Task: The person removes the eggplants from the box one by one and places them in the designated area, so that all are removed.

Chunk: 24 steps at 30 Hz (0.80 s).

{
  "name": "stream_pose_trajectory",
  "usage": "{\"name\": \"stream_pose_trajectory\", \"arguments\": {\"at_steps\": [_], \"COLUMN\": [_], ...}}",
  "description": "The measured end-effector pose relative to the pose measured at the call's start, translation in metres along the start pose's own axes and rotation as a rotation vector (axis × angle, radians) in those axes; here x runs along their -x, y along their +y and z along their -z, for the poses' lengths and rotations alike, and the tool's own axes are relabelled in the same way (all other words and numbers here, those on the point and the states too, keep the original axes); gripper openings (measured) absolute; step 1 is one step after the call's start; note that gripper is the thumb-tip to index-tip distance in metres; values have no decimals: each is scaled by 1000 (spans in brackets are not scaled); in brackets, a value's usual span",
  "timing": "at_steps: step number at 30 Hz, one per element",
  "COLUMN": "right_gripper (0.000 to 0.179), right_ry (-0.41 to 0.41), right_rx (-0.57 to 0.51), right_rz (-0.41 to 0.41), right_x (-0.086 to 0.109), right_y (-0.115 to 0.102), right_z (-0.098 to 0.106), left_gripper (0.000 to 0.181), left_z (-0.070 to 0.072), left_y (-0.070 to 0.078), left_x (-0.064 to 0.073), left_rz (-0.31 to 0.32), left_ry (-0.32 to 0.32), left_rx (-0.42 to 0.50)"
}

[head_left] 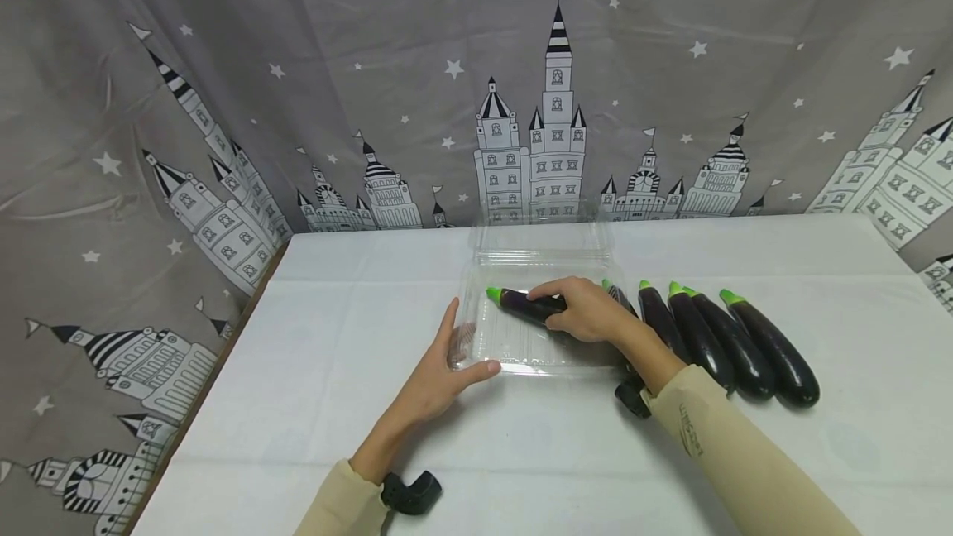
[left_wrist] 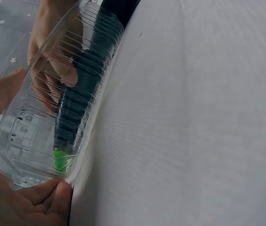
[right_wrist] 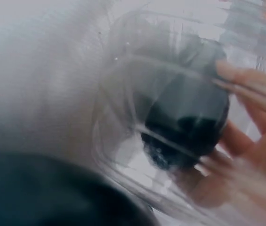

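My right hand [head_left: 584,308] grips an eggplant [head_left: 514,302] with a green stem end, low inside a clear plastic container [head_left: 439,369]. The stem end points to the left, and my fingers and palm cover the other end in the head view. My left hand [head_left: 435,375] is at the container's near left corner, its thumb stretched along the front and its index finger straight along the left side. Through the ribbed wall in the left wrist view, the eggplant [left_wrist: 74,117] shows slanting beside the right thumb. Its dark rounded end [right_wrist: 187,132] appears blurred in the right wrist view.
Several more eggplants [head_left: 774,346] lie side by side on the white tablecloth to the right, one partly behind my right forearm. The container's clear lid [head_left: 539,244] stands folded back toward the grey castle-print curtain [head_left: 447,23]. Black curved devices [head_left: 412,493] sit at both wrists.
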State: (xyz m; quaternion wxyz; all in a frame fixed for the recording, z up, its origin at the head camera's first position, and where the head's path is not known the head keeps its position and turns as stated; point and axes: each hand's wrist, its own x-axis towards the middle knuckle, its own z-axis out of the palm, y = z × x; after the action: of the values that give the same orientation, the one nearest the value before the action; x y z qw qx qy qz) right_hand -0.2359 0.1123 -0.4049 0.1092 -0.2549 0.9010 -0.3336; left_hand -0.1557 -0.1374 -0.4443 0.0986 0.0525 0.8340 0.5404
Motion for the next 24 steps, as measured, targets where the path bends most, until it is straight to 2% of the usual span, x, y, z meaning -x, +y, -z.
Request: {"name": "stream_pose_trajectory", "arguments": {"at_steps": [11,19,24], "right_gripper": [45,47,40], "right_ry": [13,57,84], "right_rx": [7,-32,-78], "right_rz": [8,156,148], "right_x": [5,13,19], "right_y": [-2,-7,-10], "right_z": [2,6,7], "left_gripper": [112,111,112], "left_z": [0,0,0], "left_y": [0,0,-1], "left_x": [0,1,1], "left_rz": [2,5,-4], "left_ry": [-7,5,6], "left_rx": [6,5,13]}}
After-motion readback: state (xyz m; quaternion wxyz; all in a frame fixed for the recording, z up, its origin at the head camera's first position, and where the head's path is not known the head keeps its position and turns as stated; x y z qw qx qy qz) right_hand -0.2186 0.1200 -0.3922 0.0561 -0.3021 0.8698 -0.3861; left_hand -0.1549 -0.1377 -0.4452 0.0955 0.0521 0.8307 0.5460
